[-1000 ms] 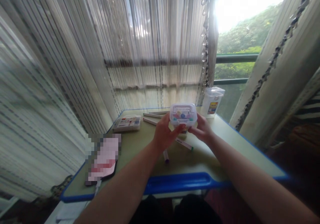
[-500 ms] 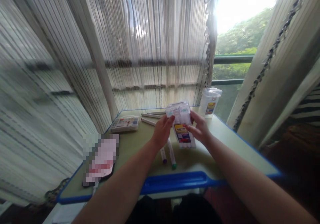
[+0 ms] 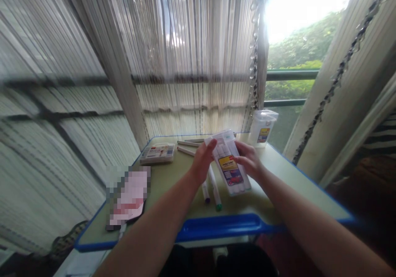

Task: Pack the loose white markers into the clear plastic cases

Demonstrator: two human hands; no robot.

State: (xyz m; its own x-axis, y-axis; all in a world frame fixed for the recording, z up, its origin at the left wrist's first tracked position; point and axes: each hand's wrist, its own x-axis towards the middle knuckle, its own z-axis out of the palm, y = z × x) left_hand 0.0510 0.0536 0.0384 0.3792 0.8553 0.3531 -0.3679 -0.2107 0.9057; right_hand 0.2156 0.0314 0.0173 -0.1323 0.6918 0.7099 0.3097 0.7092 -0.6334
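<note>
Between both hands, above the table, is a clear plastic marker case (image 3: 231, 174) with a yellow and dark label; white markers show inside it. My left hand (image 3: 202, 158) grips its upper left side, thumb over the front. Along the right side, my right hand (image 3: 249, 157) holds it with fingers on the edge and on the label. Under the case lie a green-ended marker (image 3: 215, 190) and a purple-ended marker (image 3: 206, 192). Farther back, partly hidden by my left hand, a red-ended marker (image 3: 186, 150) lies among other pens.
A second clear container (image 3: 262, 128) stands at the table's back right corner. A flat box (image 3: 157, 152) lies at the back left, with a phone (image 3: 130, 198), its screen pixelated, nearer. A blue tray edge (image 3: 221, 225) borders the table's front; curtains (image 3: 185, 62) hang behind.
The marker case has come slightly nearer and tilted more, its lower end swinging to the right. Both hands keep hold of it. The view has shifted a little.
</note>
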